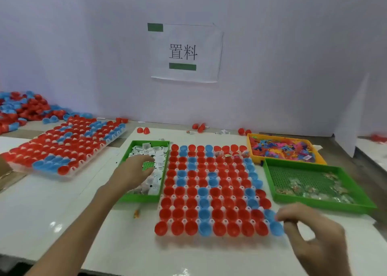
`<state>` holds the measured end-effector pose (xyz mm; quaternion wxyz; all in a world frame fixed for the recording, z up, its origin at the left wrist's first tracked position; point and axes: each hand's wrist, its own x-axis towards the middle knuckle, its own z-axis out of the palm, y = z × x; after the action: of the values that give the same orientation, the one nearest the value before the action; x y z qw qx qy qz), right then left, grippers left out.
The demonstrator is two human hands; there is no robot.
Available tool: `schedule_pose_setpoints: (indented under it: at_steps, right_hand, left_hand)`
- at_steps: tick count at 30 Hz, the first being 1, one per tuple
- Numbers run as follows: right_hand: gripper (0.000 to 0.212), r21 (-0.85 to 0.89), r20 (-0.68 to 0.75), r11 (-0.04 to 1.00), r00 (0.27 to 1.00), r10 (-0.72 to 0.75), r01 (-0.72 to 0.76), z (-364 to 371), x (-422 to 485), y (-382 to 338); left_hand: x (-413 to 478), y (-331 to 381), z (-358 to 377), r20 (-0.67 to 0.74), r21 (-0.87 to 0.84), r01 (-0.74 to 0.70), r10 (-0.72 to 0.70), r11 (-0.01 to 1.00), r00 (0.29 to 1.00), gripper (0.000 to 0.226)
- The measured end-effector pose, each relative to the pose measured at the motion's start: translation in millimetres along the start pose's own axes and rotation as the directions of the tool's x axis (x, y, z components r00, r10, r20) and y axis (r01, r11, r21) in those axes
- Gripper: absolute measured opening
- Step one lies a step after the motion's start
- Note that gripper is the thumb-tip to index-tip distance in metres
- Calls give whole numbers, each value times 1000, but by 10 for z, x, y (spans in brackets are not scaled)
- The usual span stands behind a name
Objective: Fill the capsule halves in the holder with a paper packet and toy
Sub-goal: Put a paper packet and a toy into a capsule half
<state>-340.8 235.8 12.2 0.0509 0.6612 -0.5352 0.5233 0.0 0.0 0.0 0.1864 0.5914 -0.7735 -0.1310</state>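
Note:
A clear holder (272,237) in front of me carries rows of red and blue capsule halves (213,190), open side up. A few halves in the far right rows hold something. Left of it stands a green tray (125,198) of white paper packets (156,150); my left hand (134,171) reaches into it, fingers lying on the packets. At the holder's near right corner hovers my right hand (310,229), fingers loosely curled, with nothing seen in it. A yellow tray (251,148) of colourful toys (280,148) sits at the far right.
A second green tray (314,202) with small clear packets lies right of the holder. Another filled holder (62,146) sits at the left, with a heap of loose capsule halves (21,110) behind it. Stray red halves (143,130) lie along the white wall with a paper sign (184,53).

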Motion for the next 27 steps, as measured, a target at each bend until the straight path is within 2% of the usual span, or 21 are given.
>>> schedule_pose_setpoints:
  at_steps: [1, 4, 6, 9, 11, 13, 16, 17, 20, 23, 27]
  right_hand:
    - [19, -26, -3, 1000, 1000, 14, -14, -12, 116, 132]
    - [36, -139, 94, 976, 979, 183, -169, -28, 492, 535]
    - [32, -185, 152, 955, 953, 261, -232, 15, 727, 843]
    - [22, -343, 228, 881, 881, 414, -325, 150, 1178, 1395]
    - [36, -497, 284, 804, 814, 506, -327, 290, 1463, 1756]
    - [46, -578, 359, 755, 734, 577, -311, 452, 1646, 2019]
    - [45, -627, 387, 698, 639, 665, -347, 658, 1759, 2317]
    - [37, -635, 371, 684, 635, 677, -358, 708, 1761, 2387]
    - [3, -624, 264, 661, 685, 679, -415, 775, 1752, 2502]
    - [17, -598, 185, 675, 746, 640, -432, 740, 1771, 2531]
    - [16, -443, 108, 755, 807, 580, -484, 647, 1820, 2522]
  left_hand:
    - [62, -23, 56, 10, 62, 12, -13, 998, 1000, 38]
    - [140, -82, 220, 66, 224, 21, -37, 974, 997, 40]
    - [183, -98, 326, 23, 271, 19, -26, 962, 999, 38]
    - [248, -139, 413, -63, 236, 29, -14, 971, 998, 33]
    - [284, -139, 421, -106, 193, 14, 6, 981, 994, 28]
    - [298, -118, 406, -141, 154, 9, 13, 988, 990, 22]
    - [275, -82, 366, -167, 80, 22, -9, 997, 986, 7]
    - [268, -76, 352, -178, 52, 16, -6, 999, 984, 5]
    - [247, -56, 329, -225, 19, 6, -2, 1000, 974, 17]
    - [226, -47, 305, -331, 23, 23, -14, 999, 944, 15]
    - [211, -74, 266, -445, -54, -29, 2, 998, 895, 20]
